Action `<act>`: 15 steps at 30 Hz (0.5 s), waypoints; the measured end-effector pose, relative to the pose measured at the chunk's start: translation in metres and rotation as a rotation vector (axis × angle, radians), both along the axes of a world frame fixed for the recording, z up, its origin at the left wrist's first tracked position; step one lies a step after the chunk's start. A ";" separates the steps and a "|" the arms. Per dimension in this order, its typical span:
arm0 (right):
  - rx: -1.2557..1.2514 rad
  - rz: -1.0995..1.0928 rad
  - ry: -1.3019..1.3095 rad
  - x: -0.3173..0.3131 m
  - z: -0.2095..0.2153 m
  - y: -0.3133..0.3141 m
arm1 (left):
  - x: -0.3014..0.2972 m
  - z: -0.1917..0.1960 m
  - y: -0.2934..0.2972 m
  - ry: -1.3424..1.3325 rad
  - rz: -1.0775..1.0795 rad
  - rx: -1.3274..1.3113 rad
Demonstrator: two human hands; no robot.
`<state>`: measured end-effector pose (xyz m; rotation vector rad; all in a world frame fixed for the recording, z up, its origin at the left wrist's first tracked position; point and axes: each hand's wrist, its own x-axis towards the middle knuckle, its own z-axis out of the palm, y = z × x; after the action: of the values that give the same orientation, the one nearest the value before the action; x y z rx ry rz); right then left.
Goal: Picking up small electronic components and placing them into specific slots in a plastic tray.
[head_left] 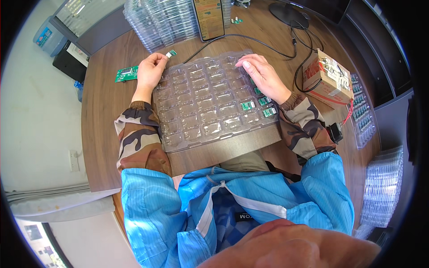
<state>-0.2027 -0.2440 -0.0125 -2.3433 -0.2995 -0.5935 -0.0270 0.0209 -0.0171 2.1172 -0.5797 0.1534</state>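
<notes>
You had your left hand (151, 70) pinched, thumb against fingers, on a small circuit board (171, 53), green with a white part, just beyond the far left corner of the clear tray (227, 137). Your right hand (263, 77) was well apart from it, over the tray's far right side, thumb near the bent forefinger; whether anything sat between them, I cannot tell. Further green boards (247, 106) lay in the pockets at the tray's right, some partly under your right hand and wrist.

As for writing, the phone (209, 18) stood behind the tray with rows of dark text on its yellowish screen, and the cardboard box (326, 79) on your right bore reddish print and a pale, marked patch. The larger green board (126, 74) beside your left hand carried a small dark display with pale digits. A dark label (244, 216) with white capitals showed upside down on your shirt, and the water bottle (49, 35) at the far left wore a blue printed wrap. A stack of clear trays (158, 22) rose beside the phone.
</notes>
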 end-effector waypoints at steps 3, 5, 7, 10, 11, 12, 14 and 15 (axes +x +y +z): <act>-0.023 -0.011 0.020 -0.001 0.001 0.000 | 0.000 0.000 0.000 -0.005 0.006 0.012; -0.026 -0.011 0.020 0.000 0.000 -0.001 | 0.001 0.000 0.000 -0.006 0.009 0.021; -0.029 -0.011 0.022 0.000 0.000 -0.001 | 0.001 -0.001 0.000 -0.004 0.012 0.020; -0.037 -0.015 0.019 -0.001 0.001 0.000 | 0.001 0.000 0.000 -0.005 0.009 0.015; -0.038 -0.014 0.014 0.000 0.001 -0.001 | 0.001 0.000 0.000 -0.004 0.008 0.016; -0.040 -0.012 0.009 0.000 0.000 -0.001 | 0.002 -0.001 0.000 -0.002 0.004 0.015; -0.040 -0.013 0.011 -0.001 0.001 -0.001 | 0.002 -0.001 0.000 0.000 0.001 0.015; -0.041 -0.014 0.013 -0.001 0.001 0.000 | 0.002 -0.001 0.001 -0.003 0.000 0.014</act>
<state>-0.2036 -0.2443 -0.0112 -2.3898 -0.2924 -0.5840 -0.0248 0.0215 -0.0181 2.1309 -0.5835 0.1530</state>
